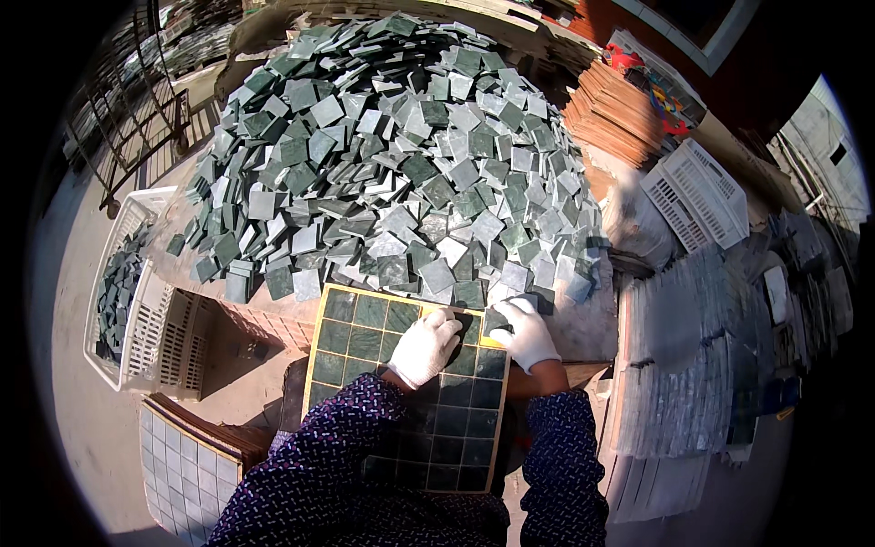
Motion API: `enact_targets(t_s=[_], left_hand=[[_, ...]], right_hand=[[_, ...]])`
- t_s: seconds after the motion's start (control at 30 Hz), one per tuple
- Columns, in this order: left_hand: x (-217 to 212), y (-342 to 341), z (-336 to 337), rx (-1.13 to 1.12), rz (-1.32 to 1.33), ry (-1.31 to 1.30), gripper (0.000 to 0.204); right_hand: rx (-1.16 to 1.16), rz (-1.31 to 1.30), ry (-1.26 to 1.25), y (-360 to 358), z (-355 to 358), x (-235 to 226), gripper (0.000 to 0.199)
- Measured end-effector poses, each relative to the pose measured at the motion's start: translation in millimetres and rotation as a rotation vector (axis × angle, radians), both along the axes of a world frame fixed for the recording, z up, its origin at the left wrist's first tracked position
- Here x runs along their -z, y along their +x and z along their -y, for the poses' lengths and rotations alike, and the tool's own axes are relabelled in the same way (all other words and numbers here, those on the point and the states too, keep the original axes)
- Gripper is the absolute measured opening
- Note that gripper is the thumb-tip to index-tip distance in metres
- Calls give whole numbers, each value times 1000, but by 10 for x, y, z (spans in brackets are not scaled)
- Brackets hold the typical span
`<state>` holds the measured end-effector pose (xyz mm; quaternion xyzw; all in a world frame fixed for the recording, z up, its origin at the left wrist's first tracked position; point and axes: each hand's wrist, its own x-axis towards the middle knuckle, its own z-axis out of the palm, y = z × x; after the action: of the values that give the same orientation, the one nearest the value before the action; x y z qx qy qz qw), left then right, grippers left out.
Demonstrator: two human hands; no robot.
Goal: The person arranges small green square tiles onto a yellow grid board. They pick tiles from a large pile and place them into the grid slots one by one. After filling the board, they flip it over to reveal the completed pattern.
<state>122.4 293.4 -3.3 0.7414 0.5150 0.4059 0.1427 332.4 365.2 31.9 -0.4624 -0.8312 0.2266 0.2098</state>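
A framed grid board [312, 365] with dark green square tiles in its cells lies in front of me, tilted toward my body. My right hand [526, 335], in a white glove, pinches a green stone tile [495, 321] at the board's upper right corner. Just below that tile, a strip of the yellow backing [491, 343] shows bare. My left hand [423, 350], also gloved, rests on the board's upper middle with its fingers curled; whether something is under the fingertips is hidden. Past the board's far edge rises a large heap of loose green and grey stone tiles [401, 191].
White plastic crates [164, 342] with tile pieces stand at left. Below them leans a stack of tiled sheets [187, 474]. Stacked grey sheets [679, 365] fill the right side, with a white crate [697, 196] and brown boards [611, 114] behind. A metal rack [128, 128] stands far left.
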Motion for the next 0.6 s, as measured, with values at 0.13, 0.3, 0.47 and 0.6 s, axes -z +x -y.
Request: enact_targets(t_s=[0.13,0.3,0.47,0.6], left_hand=[[5,-9,14,-4,-13,-10,19],[29,-1,13,-4,-16,3,19],[21,9,2,-9,8,-22,19],[73,13,-23,-3,-74,30,16]], right_hand=[[171,-5,62,-120,171,106,44],[92,202,52,-112,183,61,43],[53,356,-58,-174,184,-182,36],[190,323,101,-687,107,-288,39]])
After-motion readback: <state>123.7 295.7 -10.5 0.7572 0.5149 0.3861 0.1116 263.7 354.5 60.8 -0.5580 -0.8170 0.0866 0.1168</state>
